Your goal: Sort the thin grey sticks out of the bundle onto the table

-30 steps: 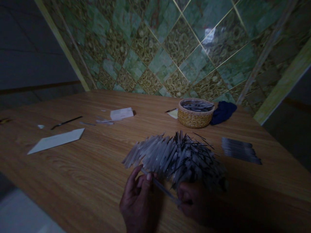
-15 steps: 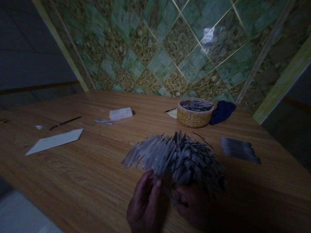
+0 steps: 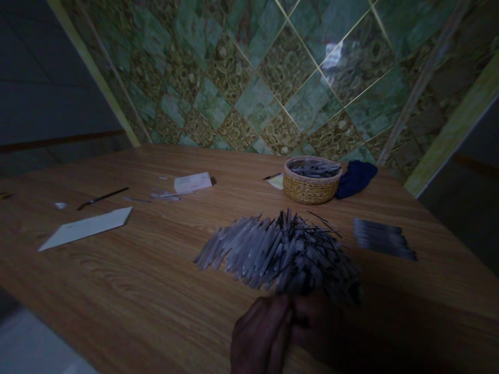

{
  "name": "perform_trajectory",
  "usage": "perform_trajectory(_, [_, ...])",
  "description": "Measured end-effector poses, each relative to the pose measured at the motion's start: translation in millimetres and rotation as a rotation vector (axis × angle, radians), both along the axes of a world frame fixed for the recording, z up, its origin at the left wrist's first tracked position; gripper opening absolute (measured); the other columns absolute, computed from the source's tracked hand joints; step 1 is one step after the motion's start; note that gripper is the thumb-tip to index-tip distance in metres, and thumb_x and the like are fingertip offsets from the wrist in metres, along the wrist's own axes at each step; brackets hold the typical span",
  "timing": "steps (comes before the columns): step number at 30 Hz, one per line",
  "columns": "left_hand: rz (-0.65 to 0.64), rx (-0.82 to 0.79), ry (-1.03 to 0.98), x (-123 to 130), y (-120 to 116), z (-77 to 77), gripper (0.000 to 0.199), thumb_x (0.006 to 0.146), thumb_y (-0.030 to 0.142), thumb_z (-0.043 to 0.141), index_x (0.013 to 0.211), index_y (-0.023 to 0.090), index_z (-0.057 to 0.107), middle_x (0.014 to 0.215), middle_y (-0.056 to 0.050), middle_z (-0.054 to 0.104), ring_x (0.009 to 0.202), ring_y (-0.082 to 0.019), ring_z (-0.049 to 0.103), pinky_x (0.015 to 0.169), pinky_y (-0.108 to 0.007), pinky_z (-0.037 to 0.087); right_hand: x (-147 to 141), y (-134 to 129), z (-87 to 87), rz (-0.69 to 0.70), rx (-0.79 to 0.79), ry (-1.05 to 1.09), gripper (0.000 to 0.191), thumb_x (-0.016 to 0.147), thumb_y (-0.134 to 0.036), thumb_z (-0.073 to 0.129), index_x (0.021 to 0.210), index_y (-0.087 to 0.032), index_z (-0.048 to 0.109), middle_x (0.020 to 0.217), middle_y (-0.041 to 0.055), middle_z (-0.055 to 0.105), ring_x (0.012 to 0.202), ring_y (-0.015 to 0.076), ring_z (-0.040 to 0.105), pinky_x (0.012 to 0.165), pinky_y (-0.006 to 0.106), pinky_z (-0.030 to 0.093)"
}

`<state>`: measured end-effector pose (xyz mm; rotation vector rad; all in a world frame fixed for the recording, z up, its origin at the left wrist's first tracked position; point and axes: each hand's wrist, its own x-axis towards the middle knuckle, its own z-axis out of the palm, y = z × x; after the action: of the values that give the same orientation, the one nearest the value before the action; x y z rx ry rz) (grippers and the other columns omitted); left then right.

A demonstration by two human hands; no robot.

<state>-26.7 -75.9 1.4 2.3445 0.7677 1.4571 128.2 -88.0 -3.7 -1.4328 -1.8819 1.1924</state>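
Just in front of the pile, my left hand (image 3: 260, 332) is closed, its fingertips pressed up against my right hand (image 3: 315, 322). My right hand is closed too and lies in deep shadow. Whatever is pinched between them is hidden by the fingers. Right beyond the hands spreads a heap of slim dark sticks in clear plastic sleeves (image 3: 268, 249). Its left part lies in a fairly even fan; the right part is darker and more tangled. To the right, a neat row of similar sleeved sticks (image 3: 384, 239) lies flat on the wooden table (image 3: 156, 291).
A woven basket (image 3: 312, 191) holding more such sticks stands at the back, beside a dark blue cloth (image 3: 355, 178). Further left are a small white box (image 3: 193, 182), scattered plastic strips (image 3: 166, 195), a thin dark tool (image 3: 103, 198) and a pale flat card (image 3: 88, 227). Behind rises a tiled wall (image 3: 249, 72).
My left hand has moved right to meet my right hand. The narrow strip that stretched between them before is now out of sight. The heap looks the same.
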Motion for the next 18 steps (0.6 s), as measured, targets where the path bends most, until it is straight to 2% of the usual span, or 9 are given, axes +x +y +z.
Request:
perform_trajectory(2, [-0.100,0.071,-0.011,1.0,2.3,3.5,0.042,0.082,0.003,0.052,0.121,0.019,0.051,0.079,-0.008,0.069,0.065,-0.016,0.063,0.058,-0.022,0.052,1.1,-0.7,0.4,-0.016,-0.013,0.045,0.013,0.074,-0.018,0.051,0.074,-0.017,0.063,0.070,-0.0002,0.065,0.065,0.0127,0.055,0.056,0.019,0.038])
perform_trajectory(5, [-0.160,0.006,0.068,4.1,3.4,9.3,0.045,0.079,0.000,0.054,0.120,0.017,0.051,0.082,-0.009,0.070,0.068,-0.018,0.064,0.060,-0.024,0.053,3.4,-1.1,3.9,-0.021,-0.027,0.050,0.013,0.072,-0.017,0.052,0.074,-0.016,0.064,0.070,-0.0002,0.065,0.066,0.0136,0.056,0.056,0.019,0.039])
perform_trajectory(6, [-0.160,-0.006,0.076,4.9,3.3,10.7,0.043,0.080,0.001,0.053,0.120,0.018,0.052,0.081,-0.009,0.071,0.067,-0.018,0.064,0.060,-0.025,0.053,4.3,-1.2,6.0,-0.018,-0.021,0.036,0.013,0.071,-0.016,0.052,0.075,-0.016,0.064,0.070,0.0000,0.065,0.065,0.0136,0.056,0.057,0.020,0.040])
perform_trajectory(7, [-0.154,0.067,0.007,5.4,3.0,11.7,0.040,0.081,0.003,0.052,0.119,0.017,0.053,0.077,-0.009,0.071,0.062,-0.017,0.063,0.055,-0.024,0.052,5.2,-1.2,8.1,-0.012,-0.009,0.021,0.014,0.071,-0.015,0.051,0.075,-0.016,0.064,0.070,0.0002,0.065,0.064,0.0134,0.056,0.057,0.020,0.040])
perform_trajectory(9, [-0.143,0.000,0.093,5.4,2.0,12.6,0.043,0.081,0.002,0.053,0.121,0.016,0.052,0.083,-0.010,0.071,0.068,-0.018,0.064,0.059,-0.024,0.053,6.5,-1.7,11.0,-0.001,0.031,-0.004,0.014,0.070,-0.014,0.051,0.074,-0.015,0.064,0.070,0.0006,0.064,0.063,0.0129,0.055,0.057,0.020,0.039])
perform_trajectory(11, [-0.131,0.015,0.097,4.5,1.0,12.3,0.044,0.080,0.001,0.054,0.121,0.017,0.052,0.081,-0.009,0.070,0.066,-0.018,0.063,0.058,-0.024,0.053,7.3,-2.9,10.2,0.003,0.083,-0.029,0.013,0.070,-0.013,0.050,0.072,-0.015,0.062,0.068,0.0010,0.063,0.060,0.0124,0.055,0.054,0.020,0.038])
perform_trajectory(14, [-0.112,0.079,0.105,4.1,0.2,10.5,0.050,0.080,0.001,0.054,0.127,0.016,0.047,0.078,-0.009,0.070,0.064,-0.017,0.062,0.057,-0.024,0.053,8.0,-5.9,1.5,0.003,0.160,-0.042,0.013,0.070,-0.012,0.048,0.072,-0.016,0.061,0.066,0.0010,0.063,0.058,0.0119,0.056,0.053,0.019,0.037])
perform_trajectory(18, [-0.066,0.151,0.123,8.1,1.3,6.5,0.054,0.081,0.004,0.053,0.132,0.018,0.043,0.076,-0.008,0.071,0.059,-0.016,0.062,0.052,-0.022,0.052,9.5,-9.5,-12.4,0.020,0.245,-0.032,0.017,0.070,-0.010,0.047,0.076,-0.016,0.061,0.074,0.0044,0.066,0.069,0.0151,0.061,0.064,0.022,0.042])
